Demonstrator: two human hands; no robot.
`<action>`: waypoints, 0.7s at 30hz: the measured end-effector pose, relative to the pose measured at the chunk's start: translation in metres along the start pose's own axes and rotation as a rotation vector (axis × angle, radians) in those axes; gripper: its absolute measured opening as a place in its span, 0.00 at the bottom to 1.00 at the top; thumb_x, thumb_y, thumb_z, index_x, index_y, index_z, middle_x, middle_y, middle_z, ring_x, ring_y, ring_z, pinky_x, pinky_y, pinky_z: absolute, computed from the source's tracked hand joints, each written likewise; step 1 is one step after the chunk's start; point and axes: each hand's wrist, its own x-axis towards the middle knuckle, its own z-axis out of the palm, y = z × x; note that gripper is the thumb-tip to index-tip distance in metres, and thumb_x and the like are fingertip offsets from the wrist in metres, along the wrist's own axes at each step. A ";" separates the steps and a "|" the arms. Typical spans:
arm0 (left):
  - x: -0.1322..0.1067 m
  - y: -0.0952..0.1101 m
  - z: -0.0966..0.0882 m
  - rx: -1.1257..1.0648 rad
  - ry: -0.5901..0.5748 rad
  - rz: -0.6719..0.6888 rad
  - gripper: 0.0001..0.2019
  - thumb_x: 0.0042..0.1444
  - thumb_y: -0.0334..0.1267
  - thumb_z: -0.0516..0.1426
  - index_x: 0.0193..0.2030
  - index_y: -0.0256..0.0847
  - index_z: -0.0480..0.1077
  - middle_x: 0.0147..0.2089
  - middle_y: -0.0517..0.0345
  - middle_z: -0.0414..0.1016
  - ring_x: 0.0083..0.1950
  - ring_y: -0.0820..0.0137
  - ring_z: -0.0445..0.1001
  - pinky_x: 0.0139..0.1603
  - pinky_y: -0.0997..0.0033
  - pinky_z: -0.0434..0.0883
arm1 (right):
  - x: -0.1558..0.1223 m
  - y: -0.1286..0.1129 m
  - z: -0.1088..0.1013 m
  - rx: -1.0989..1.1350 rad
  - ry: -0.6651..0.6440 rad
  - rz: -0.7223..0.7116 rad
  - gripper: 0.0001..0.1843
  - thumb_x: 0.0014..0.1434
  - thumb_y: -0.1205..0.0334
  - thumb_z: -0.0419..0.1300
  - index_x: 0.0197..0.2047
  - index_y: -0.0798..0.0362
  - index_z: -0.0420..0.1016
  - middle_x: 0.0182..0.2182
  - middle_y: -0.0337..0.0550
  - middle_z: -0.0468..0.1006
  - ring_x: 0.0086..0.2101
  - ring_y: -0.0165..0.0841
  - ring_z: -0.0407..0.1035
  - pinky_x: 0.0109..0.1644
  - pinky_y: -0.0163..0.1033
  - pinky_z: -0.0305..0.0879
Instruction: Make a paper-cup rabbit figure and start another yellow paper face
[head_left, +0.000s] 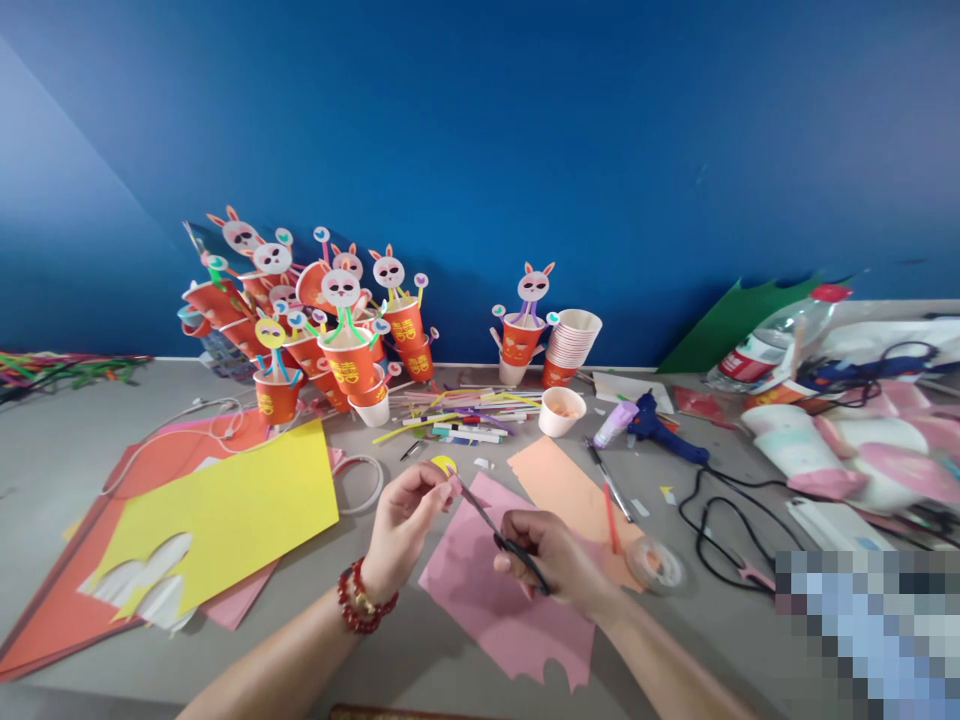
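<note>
My left hand [416, 510] pinches a small piece of pink paper [454, 484] between thumb and fingertips. In my right hand [544, 555] is a pair of scissors [484, 512] with dark handles, its blade tips at the paper piece. Under both hands lies a pink sheet [487, 610] with scalloped cut-outs along its near edge. Just beyond my left fingertips sits a yellow paper disc [444, 464], partly covered by the fingers and blade.
Bunny-topped red paper cups [349, 365] crowd the back left. A cup stack [574, 345], white cup [561, 411], blue glue gun [667, 428] and tape roll [655, 563] lie to the right. Yellow sheet [232, 510] and white tape ring [360, 484] are left. A bottle [780, 340] leans at back right.
</note>
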 end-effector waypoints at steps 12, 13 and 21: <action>0.001 -0.002 -0.003 -0.015 -0.001 0.033 0.11 0.63 0.40 0.60 0.30 0.39 0.73 0.30 0.58 0.72 0.34 0.72 0.69 0.37 0.73 0.67 | 0.001 0.000 -0.003 -0.017 -0.007 0.013 0.34 0.42 0.36 0.73 0.22 0.50 0.57 0.14 0.26 0.59 0.14 0.23 0.59 0.17 0.28 0.49; 0.002 -0.003 -0.003 -0.017 0.001 0.032 0.11 0.63 0.39 0.60 0.30 0.39 0.73 0.30 0.58 0.72 0.34 0.72 0.69 0.37 0.73 0.67 | 0.000 0.000 -0.003 -0.014 -0.009 0.007 0.34 0.43 0.35 0.73 0.22 0.50 0.57 0.14 0.26 0.59 0.14 0.23 0.59 0.16 0.28 0.49; 0.002 -0.003 -0.004 -0.020 -0.008 0.035 0.10 0.64 0.38 0.60 0.31 0.39 0.72 0.31 0.59 0.72 0.34 0.72 0.70 0.37 0.73 0.68 | 0.000 0.002 -0.005 -0.001 -0.018 0.012 0.33 0.43 0.39 0.75 0.22 0.50 0.57 0.15 0.26 0.59 0.14 0.23 0.59 0.17 0.28 0.49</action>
